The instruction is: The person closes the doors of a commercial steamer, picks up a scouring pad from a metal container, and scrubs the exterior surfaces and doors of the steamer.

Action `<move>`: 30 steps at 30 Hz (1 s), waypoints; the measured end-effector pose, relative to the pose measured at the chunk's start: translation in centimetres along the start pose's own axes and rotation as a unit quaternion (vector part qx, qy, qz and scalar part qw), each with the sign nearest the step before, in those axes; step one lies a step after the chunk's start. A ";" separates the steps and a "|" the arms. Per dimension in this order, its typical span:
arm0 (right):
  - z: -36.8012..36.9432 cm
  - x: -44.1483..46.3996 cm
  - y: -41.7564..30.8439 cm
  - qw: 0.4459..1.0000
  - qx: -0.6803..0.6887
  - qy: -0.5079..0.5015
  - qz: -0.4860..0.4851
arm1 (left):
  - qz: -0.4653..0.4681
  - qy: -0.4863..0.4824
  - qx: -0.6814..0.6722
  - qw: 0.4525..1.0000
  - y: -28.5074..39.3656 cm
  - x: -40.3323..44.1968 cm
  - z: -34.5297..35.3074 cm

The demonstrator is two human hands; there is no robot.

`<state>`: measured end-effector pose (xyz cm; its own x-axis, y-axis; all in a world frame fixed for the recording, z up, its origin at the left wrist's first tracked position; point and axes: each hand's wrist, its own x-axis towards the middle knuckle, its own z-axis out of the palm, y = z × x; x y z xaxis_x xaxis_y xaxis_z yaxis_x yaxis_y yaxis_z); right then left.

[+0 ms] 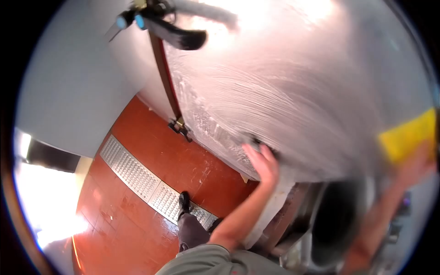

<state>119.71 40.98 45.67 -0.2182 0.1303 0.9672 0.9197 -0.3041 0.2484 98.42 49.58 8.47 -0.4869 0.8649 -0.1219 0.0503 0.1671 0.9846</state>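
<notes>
My left hand (263, 162) presses against a broad pale surface (293, 105) streaked with curved, whitish, sudsy marks. Under its fingertips is a small dark patch that looks like part of a scouring pad (256, 141), mostly hidden by the fingers. Off to the right, my right hand (417, 162) grips a yellow cloth (408, 136) against the same surface or just in front of it; motion blur hides the exact contact. Foam gathers thickly along the surface's lower left edge.
A black lever handle (183, 39) with blue-ended parts juts out at the top. Below stands a dark round basin-like opening (337, 220) with a metal rim. The red tiled floor (133, 183) has a metal drain grate (135, 172), and my shoe (184, 201) is on it.
</notes>
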 end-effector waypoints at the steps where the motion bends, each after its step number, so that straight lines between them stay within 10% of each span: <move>1: -0.2 -0.2 0.8 1.000 -0.013 -0.001 -0.006 | -0.038 -0.046 0.008 0.998 1.1 -1.6 0.1; 5: -0.2 -0.9 3.8 0.998 -0.054 -0.012 -0.030 | 0.173 0.101 0.008 0.980 2.4 15.5 -4.4; 9: -0.4 -1.3 6.6 0.995 -0.093 -0.029 -0.037 | -0.007 0.070 -0.078 0.994 3.6 29.3 -8.7; 13: -0.5 -1.6 9.3 0.993 -0.107 -0.038 -0.040 | 0.074 0.072 0.001 0.995 -2.5 13.6 -2.9; 15: 0.0 -1.0 8.7 0.994 -0.084 -0.026 -0.064 | -0.091 -0.030 -0.036 0.995 -2.5 6.1 -1.6; 21: -0.6 -1.6 9.4 0.934 -0.268 -0.074 -0.222 | -0.007 0.151 -0.037 0.988 -1.8 24.1 -5.3; 26: -0.3 -0.1 9.5 0.955 -0.254 -0.065 -0.140 | -0.124 0.105 0.003 0.987 -8.9 25.7 -4.8; 30: -1.7 2.3 -2.7 0.985 -0.152 0.003 -0.083 | -0.410 -0.006 -0.213 0.887 -12.1 22.0 -7.9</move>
<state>116.13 40.47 47.29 -0.3590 0.1973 0.9123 0.7313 -0.5479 0.4062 80.18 62.80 -5.15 -0.1985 0.5401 -0.8178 -0.6512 0.5509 0.5219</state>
